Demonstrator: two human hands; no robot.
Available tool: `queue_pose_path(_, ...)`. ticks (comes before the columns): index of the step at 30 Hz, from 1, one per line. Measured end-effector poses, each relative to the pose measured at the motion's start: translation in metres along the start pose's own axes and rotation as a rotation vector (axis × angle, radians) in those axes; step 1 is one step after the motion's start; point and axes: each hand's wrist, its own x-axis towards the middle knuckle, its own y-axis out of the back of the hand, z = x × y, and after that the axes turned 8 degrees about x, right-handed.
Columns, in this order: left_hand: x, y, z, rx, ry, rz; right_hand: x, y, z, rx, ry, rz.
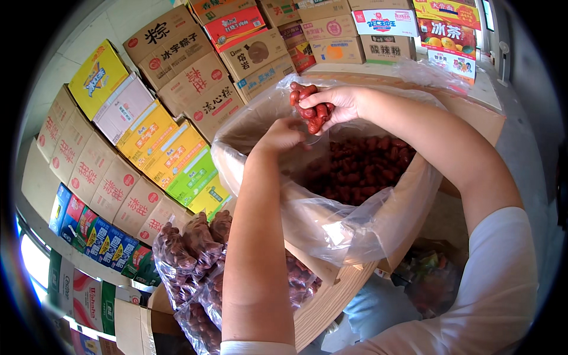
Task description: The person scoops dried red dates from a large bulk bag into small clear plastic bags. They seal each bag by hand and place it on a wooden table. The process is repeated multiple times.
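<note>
A handful of glossy red dates (312,109) is gripped in my right hand (346,105), raised over the far part of a large box. My left hand (283,135) is close beside it, fingers curled at what looks like the mouth of a thin clear plastic bag (306,158), hanging below. Its fingertips are partly hidden. The cardboard box (408,220) under both hands has a clear plastic liner (349,228) folded over its rim. Inside lies a deep heap of dark red dates (370,168).
Several filled clear bags of dates (198,260) are piled left of the box, beside my left forearm. The box stands on a wooden table (331,302). Stacked cartons (195,89) line the left and far sides. Crumpled clear plastic (429,72) lies beyond the box.
</note>
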Motion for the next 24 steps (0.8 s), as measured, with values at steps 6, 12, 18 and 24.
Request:
queue_pose_path(6, -0.013, -0.001, 0.015, 0.008, -0.065, -0.061, 0.006, -0.018, 0.002, 0.016, 0.155, 0.149)
queue_pose_path(12, -0.007, 0.001, 0.011, 0.118, -0.11, 0.007, 0.003, -0.032, 0.005, -0.035, 0.242, 0.322)
queue_pose_path(18, -0.001, -0.001, 0.009, 0.061, -0.133, -0.023, 0.02, -0.021, 0.021, -0.042, 0.32, 0.445)
queue_pose_path(24, -0.003, -0.001, 0.009, 0.021, -0.133, -0.048, 0.02, -0.025, 0.026, -0.03, 0.395, 0.344)
